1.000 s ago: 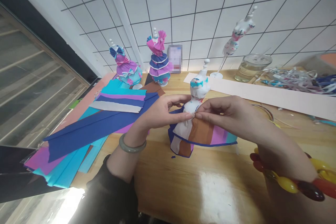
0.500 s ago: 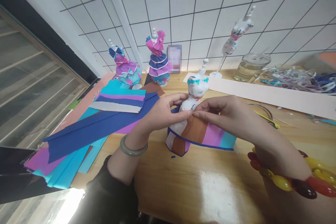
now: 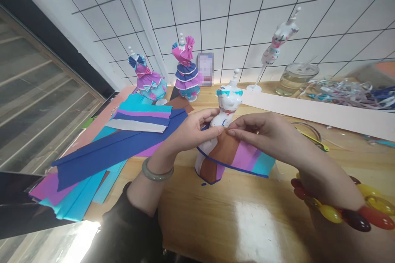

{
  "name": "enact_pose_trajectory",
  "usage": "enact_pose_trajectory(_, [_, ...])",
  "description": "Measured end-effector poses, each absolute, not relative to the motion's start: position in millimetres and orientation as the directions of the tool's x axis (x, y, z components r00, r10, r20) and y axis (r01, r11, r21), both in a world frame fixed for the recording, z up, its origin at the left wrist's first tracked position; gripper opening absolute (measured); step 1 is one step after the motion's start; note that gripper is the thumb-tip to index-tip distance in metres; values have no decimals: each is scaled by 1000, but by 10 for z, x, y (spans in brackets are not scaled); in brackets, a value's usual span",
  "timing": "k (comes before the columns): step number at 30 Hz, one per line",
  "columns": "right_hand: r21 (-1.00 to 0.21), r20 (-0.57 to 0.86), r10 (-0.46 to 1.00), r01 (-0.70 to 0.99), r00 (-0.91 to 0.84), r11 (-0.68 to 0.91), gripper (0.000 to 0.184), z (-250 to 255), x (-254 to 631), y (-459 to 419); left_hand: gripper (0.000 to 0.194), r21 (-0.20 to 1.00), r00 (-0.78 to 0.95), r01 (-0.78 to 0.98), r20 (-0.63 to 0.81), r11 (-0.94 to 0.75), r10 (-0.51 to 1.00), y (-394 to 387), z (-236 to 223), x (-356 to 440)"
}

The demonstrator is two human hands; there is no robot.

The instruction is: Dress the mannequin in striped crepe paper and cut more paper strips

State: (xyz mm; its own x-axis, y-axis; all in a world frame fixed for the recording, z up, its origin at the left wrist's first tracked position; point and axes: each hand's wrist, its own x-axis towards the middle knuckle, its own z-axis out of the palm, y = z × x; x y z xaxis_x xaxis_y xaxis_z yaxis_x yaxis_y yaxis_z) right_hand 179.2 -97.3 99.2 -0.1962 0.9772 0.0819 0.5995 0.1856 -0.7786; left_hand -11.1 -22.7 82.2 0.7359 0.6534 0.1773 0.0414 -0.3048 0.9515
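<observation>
A small white mannequin [image 3: 230,102], with turquoise marks across its chest, stands upright between my hands. Around its lower body hangs a striped paper skirt [image 3: 227,151] in white, brown, purple and turquoise, edged in dark blue. My left hand [image 3: 196,130] curls about the mannequin's waist, fingers behind it and thumb in front at the skirt's top. With thumb and forefinger together, my right hand [image 3: 262,129] pinches the skirt's upper edge at the waist. The mannequin's base is hidden beneath the skirt.
Folded crepe paper [image 3: 120,148] lies to the left. Two dressed mannequins [image 3: 187,70] and a blurred phone [image 3: 205,69] stand by the tiled wall. A bare mannequin [image 3: 279,39], a glass jar [image 3: 293,80], a pale paper strip [image 3: 324,111] and yellow-handled scissors [image 3: 317,144] are on the right.
The mannequin's top has tilted slightly left, becoming more upright, and the skirt has shifted a little left with it. Both hands keep nearly the same place and hold.
</observation>
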Motion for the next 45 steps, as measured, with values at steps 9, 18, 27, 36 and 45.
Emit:
enact_pose_trajectory(9, [-763, 63, 982, 626, -177, 161, 31, 984, 1778, -972, 38, 949, 781, 52, 156, -312, 604, -195, 879, -145])
enact_pose_trajectory(18, [-754, 54, 984, 639, -172, 153, 32, 986, 1781, -983, 39, 957, 746, 9, 186, -289, 639, -194, 813, -107])
enact_pose_trajectory(27, [-775, 110, 987, 612, -116, 158, 25, 963, 1747, -1000, 41, 970, 705, -75, 216, -231, 676, -194, 745, -99])
enact_pose_trajectory(36, [-759, 137, 989, 635, -58, 143, 30, 960, 1774, -989, 39, 960, 700, -41, 225, -276, 678, -184, 738, -87])
enact_pose_trajectory(45, [-665, 195, 973, 712, -125, 225, 26, 1019, 1780, -1002, 36, 945, 705, -23, 247, -326, 665, -197, 766, -88])
